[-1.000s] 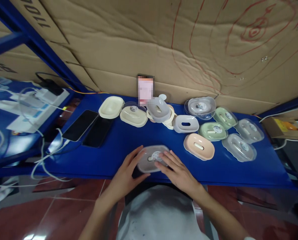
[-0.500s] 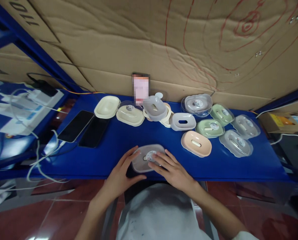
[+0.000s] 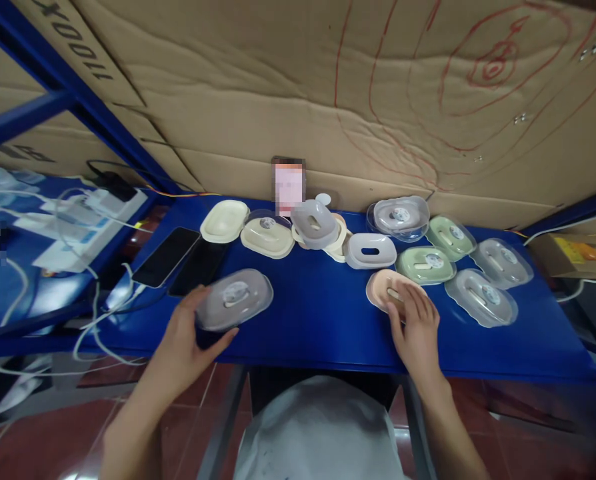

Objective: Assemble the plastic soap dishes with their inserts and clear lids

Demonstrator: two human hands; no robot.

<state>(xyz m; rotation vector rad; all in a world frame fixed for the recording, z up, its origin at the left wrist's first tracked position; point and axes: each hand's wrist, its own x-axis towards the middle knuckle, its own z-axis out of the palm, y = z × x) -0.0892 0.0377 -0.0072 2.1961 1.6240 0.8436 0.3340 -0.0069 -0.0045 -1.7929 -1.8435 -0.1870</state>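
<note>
At the left front of the table, my left hand (image 3: 188, 333) grips a grey soap dish (image 3: 248, 303) with a clear lid and a round sticker. Its fingers are at the dish's left end, and the thumb is along the near side. My right hand (image 3: 414, 327) is over a peach soap dish (image 3: 378, 288), fingers stretched across its right part and thumb apart. Whether the fingertips press on it I cannot tell. Just behind stand a grey dish with an oval hole (image 3: 385, 250) and a lidded green dish (image 3: 441, 267).
Cream dishes (image 3: 223, 221) and another grey piece (image 3: 313, 227) line the back. Lidded clear-grey dishes (image 3: 483, 300) lie at the right. Two dark phones (image 3: 165, 257), white cables and a power strip (image 3: 98, 220) are at the left. A cardboard wall (image 3: 258, 100) rises behind.
My left hand has carried the grey lidded dish from the front middle to the left. My right hand has left that dish and moved right, over the peach dish.
</note>
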